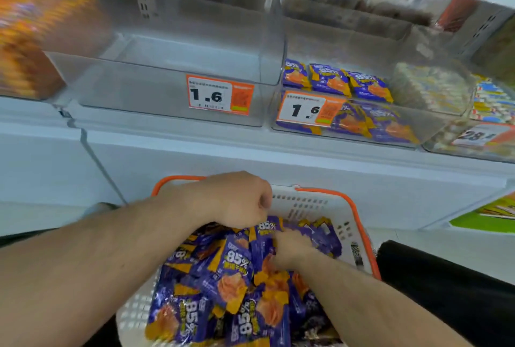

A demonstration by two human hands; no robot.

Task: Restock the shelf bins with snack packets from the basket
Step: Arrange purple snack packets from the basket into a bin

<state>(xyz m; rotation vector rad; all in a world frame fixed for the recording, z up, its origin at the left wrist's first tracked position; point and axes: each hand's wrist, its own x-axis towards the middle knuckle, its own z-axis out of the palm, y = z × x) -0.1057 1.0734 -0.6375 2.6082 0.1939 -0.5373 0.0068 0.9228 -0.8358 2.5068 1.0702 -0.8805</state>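
I look down at a white basket (312, 204) with an orange rim, full of purple snack packets (237, 268). My left hand (237, 199) is curled in a fist over the pile, seemingly pinching a packet's top. My right hand (289, 249) digs among the packets. Above, a clear bin (172, 95) tagged 1.6 holds nothing; the bin beside it (362, 123) holds matching purple packets.

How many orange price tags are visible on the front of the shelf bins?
3: one on the empty clear bin, one on the bin with purple packets, one partly cut off at the far right. Others may lie out of frame.
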